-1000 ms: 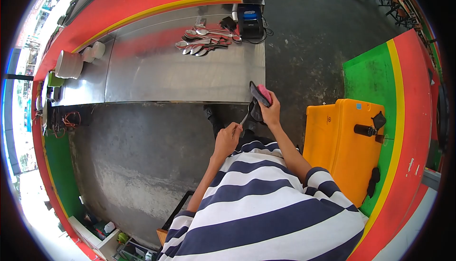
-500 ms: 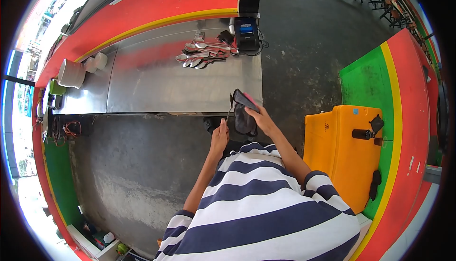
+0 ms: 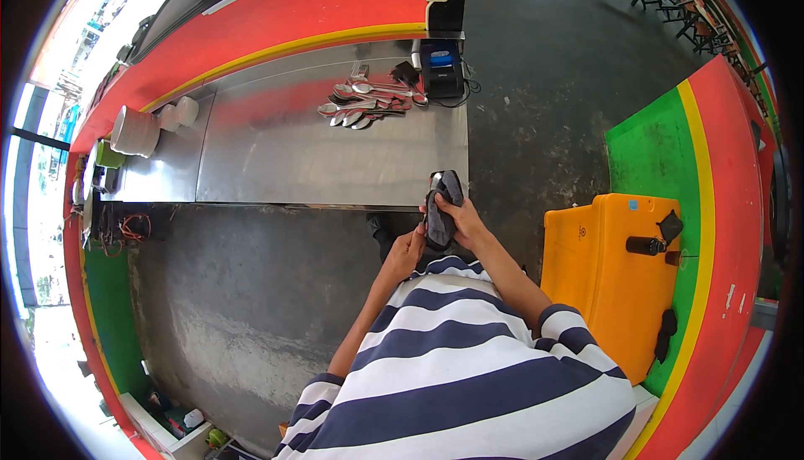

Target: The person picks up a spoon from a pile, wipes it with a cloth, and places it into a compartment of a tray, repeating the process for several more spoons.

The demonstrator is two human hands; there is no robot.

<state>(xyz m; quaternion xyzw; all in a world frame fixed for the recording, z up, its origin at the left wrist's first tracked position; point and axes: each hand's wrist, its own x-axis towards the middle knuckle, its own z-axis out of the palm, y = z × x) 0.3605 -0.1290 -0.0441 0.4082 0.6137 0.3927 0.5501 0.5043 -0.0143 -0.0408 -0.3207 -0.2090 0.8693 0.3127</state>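
Right hand (image 3: pixel 466 222) fingers curled tight round dark cloth (image 3: pixel 440 207) at worktop (image 3: pixel 276 158) near edge, 5 o'clock of spoon pile (image 3: pixel 368 105); left hand (image 3: pixel 408 252) fingers pinched at cloth's 7 o'clock, item hidden; best grip snug, pull straight.

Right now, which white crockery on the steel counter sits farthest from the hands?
The tall stack of white plates at the left end; two smaller white bowls stand nearer.

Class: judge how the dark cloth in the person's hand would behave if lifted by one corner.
Probably floppy: the dark cloth folds and bunches in the right hand. Likely light, since one hand carries it. Its soft look suggests little slipping.
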